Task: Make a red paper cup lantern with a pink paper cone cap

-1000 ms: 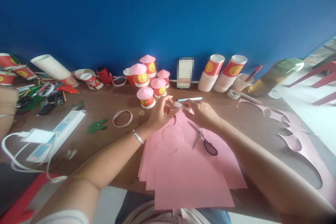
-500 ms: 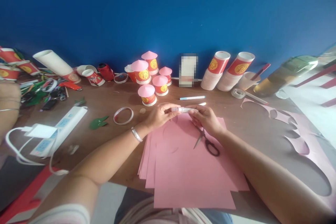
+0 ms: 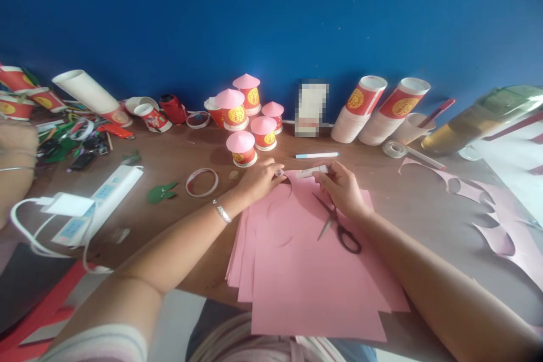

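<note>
My right hand (image 3: pixel 340 185) is closed around a white glue stick (image 3: pixel 311 171), which points left above the far edge of the pink paper sheets (image 3: pixel 314 288). Just across from it, my left hand (image 3: pixel 259 179) pinches a small clear cap (image 3: pixel 279 172), apart from the tube. Black-handled scissors (image 3: pixel 348 240) lie slightly open on the paper, below my right hand. Faint curved lines or cuts mark the top sheet. Beyond my hands a white and blue marker (image 3: pixel 317 155) rests on the table.
Red paper cups with pink cone tops (image 3: pixel 241 147) stand behind my left hand. Cup stacks (image 3: pixel 360 107), a tape roll (image 3: pixel 394 149) and a bottle (image 3: pixel 462 119) are at the back right. Pink offcuts (image 3: pixel 504 237) lie right; a power strip (image 3: pixel 99 203) lies left, near another person's arm (image 3: pixel 17 164).
The cap has come off the glue stick. My hands have moved apart, the left keeping the cap and the right keeping the tube. The whole view has shifted slightly.
</note>
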Tool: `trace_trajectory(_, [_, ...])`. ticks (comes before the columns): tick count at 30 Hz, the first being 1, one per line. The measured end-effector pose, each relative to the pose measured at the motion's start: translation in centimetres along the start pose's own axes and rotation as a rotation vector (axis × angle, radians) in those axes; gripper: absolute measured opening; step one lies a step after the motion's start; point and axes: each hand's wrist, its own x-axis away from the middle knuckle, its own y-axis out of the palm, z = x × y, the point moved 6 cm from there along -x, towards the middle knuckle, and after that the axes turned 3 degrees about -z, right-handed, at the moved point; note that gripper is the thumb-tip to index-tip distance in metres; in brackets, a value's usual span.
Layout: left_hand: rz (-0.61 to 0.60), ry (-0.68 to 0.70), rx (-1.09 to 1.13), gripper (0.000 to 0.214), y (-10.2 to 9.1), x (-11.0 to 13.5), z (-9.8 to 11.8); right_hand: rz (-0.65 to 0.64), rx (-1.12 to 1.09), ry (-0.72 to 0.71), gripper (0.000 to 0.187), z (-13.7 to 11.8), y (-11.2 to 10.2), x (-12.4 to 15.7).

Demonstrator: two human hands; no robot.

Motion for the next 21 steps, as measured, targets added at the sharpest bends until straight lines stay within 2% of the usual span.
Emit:
trace_trajectory(2, [0.009, -0.008, -0.002, 0.035, 0.0, 0.0, -0.2, -0.010, 0.013, 0.004, 0.037, 0.0, -0.1, 0.0])
trace_trajectory(6, [0.143, 0.033, 0.063, 0.056, -0.7, 0.0, 0.4, -0.058, -0.045, -0.009, 0.037, 0.0, 0.0, 0.0])
trace_trajectory(11, [0.189, 0.170, 0.354, 0.051, -1.4, 0.6, 2.1, -0.163, -0.144, 0.041, 0.045, 0.2, 0.5, 0.1])
trace_trajectory(14, [0.221, 0.202, 0.428, 0.033, -1.9, 0.9, 2.8, -0.207, -0.129, 0.004, 0.048, -0.5, 0.9, 0.3])
trace_trajectory(17, [0.267, 0.230, 0.419, 0.015, -2.5, 1.0, 3.2, -0.182, -0.083, -0.023, 0.051, -1.1, 0.9, 0.4])
trace_trajectory(21, [0.272, 0.196, 0.474, 0.017, -2.7, 0.8, 2.8, -0.105, -0.062, 0.004, 0.047, -1.2, 0.7, 0.5])
